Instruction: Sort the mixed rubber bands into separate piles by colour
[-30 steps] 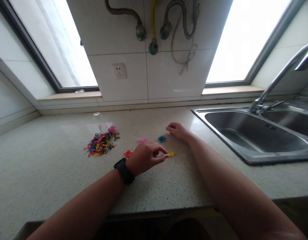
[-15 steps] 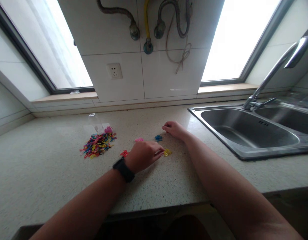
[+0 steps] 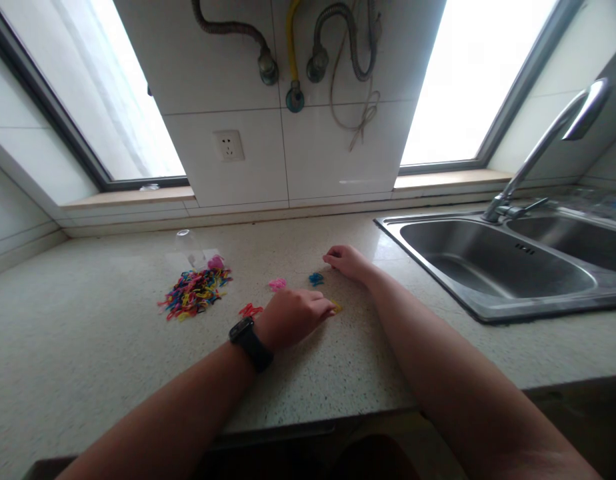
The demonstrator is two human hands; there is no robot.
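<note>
My left hand, with a black watch on its wrist, reaches across the counter. Its fingers are pinched together over a small yellow pile of rubber bands, partly covering it; what they grip is hidden. My right hand rests on the counter just right of a small blue pile of rubber bands. Its fingers are closed too, and I cannot make out anything in them. Pink rubber bands and red rubber bands lie in small separate piles beyond and beside my left hand.
A large mixed heap of coloured rubber bands lies to the left, with a clear plastic container behind it. A steel sink with a tap is on the right. The tiled wall bounds the counter behind.
My left hand has shifted slightly to the right and now covers more of the yellow pile. More of the pink and red piles shows. My right hand has barely moved.
</note>
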